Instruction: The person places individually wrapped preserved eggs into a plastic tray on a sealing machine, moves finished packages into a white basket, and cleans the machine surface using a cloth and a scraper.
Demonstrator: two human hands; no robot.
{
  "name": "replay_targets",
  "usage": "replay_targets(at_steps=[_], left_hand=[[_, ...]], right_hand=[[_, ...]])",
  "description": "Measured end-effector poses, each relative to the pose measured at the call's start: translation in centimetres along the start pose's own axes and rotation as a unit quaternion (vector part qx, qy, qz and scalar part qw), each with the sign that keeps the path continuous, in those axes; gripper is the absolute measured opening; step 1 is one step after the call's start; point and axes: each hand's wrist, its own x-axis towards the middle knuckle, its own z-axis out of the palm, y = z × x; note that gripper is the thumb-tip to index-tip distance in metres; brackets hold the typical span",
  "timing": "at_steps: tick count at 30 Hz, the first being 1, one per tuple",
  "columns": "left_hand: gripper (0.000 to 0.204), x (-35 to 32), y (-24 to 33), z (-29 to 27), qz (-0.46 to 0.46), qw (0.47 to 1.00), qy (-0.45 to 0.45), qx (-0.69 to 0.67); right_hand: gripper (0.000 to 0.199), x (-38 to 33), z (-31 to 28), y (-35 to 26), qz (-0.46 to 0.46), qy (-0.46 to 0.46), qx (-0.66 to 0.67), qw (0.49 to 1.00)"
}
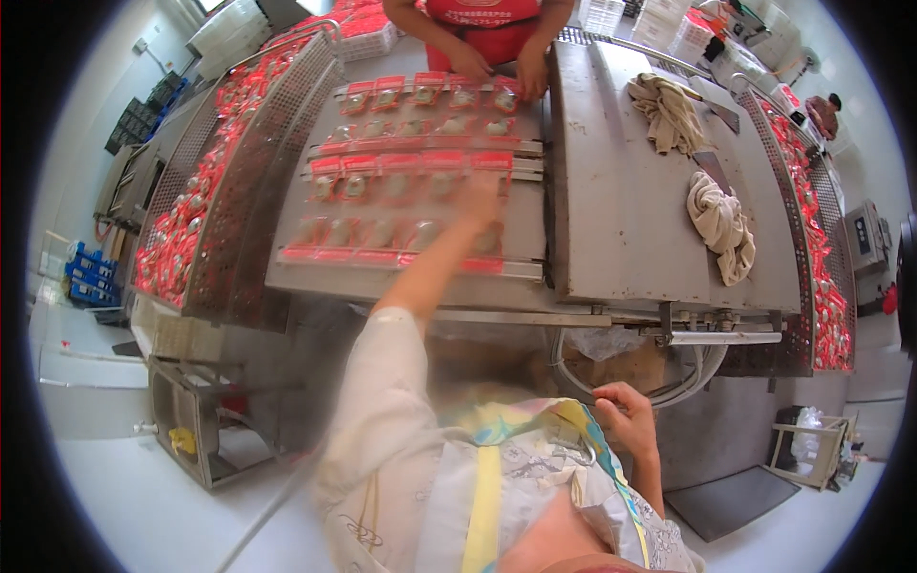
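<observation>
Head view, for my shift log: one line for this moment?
left hand: blurred over red pouches | right hand: at apron | co-worker's hands: far row

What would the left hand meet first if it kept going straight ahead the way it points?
Probably the row of red packets just beyond the blurred left hand, then the co-worker's hands. Its height above the tray is unclear.

a food-packing factory: steel sealing machine, rows of red pouches, perforated side trays

Red-topped clear pouches in rows
</observation>
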Motion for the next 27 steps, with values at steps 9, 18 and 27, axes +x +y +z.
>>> replay_targets(at_steps=[9, 18, 27], left_hand=[[0.043, 2.1, -1.0, 1.3, 0.030, 0.999, -0.026, 0.003], [0.065, 3.9, -0.3, 1.5, 0.087, 0.994, -0.038, -0.049], [0.068, 4.9, 0.0, 2.4, 0.070, 0.992, -0.096, 0.035]], right_hand=[[0.016, -2.1, -0.5, 3.2, 0.115, 0.096, 0.068, 0.986], [0.018, 0.0, -0.2, 2.8, 0.130, 0.088, 0.063, 0.986], [0.019, 0.3, -1.3, 1.8, 0.152, 0.076, 0.048, 0.984]])
